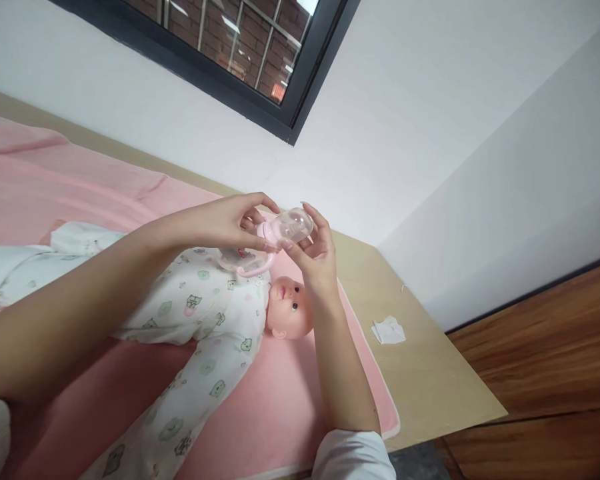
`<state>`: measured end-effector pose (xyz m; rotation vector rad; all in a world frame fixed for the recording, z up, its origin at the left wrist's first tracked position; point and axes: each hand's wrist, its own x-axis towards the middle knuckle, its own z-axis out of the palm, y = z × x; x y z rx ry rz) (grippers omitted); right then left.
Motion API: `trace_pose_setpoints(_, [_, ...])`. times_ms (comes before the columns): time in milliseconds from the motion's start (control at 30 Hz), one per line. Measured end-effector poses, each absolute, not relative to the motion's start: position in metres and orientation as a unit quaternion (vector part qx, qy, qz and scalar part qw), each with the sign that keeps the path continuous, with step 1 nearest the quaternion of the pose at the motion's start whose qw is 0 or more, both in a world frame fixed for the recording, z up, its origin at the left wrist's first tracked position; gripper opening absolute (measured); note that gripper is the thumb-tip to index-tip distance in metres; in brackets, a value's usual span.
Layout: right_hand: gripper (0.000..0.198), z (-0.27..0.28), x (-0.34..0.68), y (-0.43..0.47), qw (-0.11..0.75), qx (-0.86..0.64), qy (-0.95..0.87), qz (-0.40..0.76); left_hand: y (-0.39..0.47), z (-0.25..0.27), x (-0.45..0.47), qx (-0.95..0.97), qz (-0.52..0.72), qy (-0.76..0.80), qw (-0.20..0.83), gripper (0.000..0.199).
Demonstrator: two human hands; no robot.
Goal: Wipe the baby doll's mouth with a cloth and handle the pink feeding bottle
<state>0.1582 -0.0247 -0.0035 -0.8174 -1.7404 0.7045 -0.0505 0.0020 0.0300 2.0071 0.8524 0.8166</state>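
A clear baby bottle with a pink collar and pink curved handles is held above a doll. My left hand grips the bottle around its collar and upper body, partly hiding it. Around the clear domed cap are the fingers and thumb of my right hand. The cap sits against the collar, and a teat shows faintly inside it. Below the hands, the doll lies on its back in a white printed outfit, its head toward the right.
A pink mat lies under the doll on a tan tabletop. A crumpled white tissue rests on the tabletop at the right. Behind are a white wall and a dark-framed window; wooden panels stand at the right.
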Motion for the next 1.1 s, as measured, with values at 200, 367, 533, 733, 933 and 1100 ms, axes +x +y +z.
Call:
trace_pose_setpoints(200, [0.086,-0.002,0.165,-0.024,0.461,-0.313,-0.767,0.317,0.005,0.026,-0.054,0.758,0.373,0.326,0.424,0.095])
trace_pose_setpoints(367, [0.116,-0.002,0.163,-0.030,0.445,-0.312,-0.759,0.358,0.003,0.023,-0.050,0.750,0.388,0.310,0.437,0.121])
trace_pose_setpoints(533, [0.132,-0.003,0.155,-0.029,0.453,-0.314,-0.747,0.372,-0.004,0.021,-0.044,0.775,0.398,0.313,0.377,0.118])
trace_pose_setpoints(733, [0.134,0.001,0.147,-0.036,0.495,-0.308,-0.723,0.371,-0.021,0.027,-0.037,0.794,0.418,0.342,0.278,0.105])
trace_pose_setpoints(933, [0.120,0.005,0.150,-0.041,0.514,-0.328,-0.711,0.350,-0.022,0.027,-0.032,0.798,0.404,0.409,0.183,0.091])
trace_pose_setpoints(1100, [0.110,0.010,0.174,-0.029,0.560,-0.358,-0.699,0.264,-0.018,0.031,-0.042,0.804,0.425,0.392,0.140,0.076])
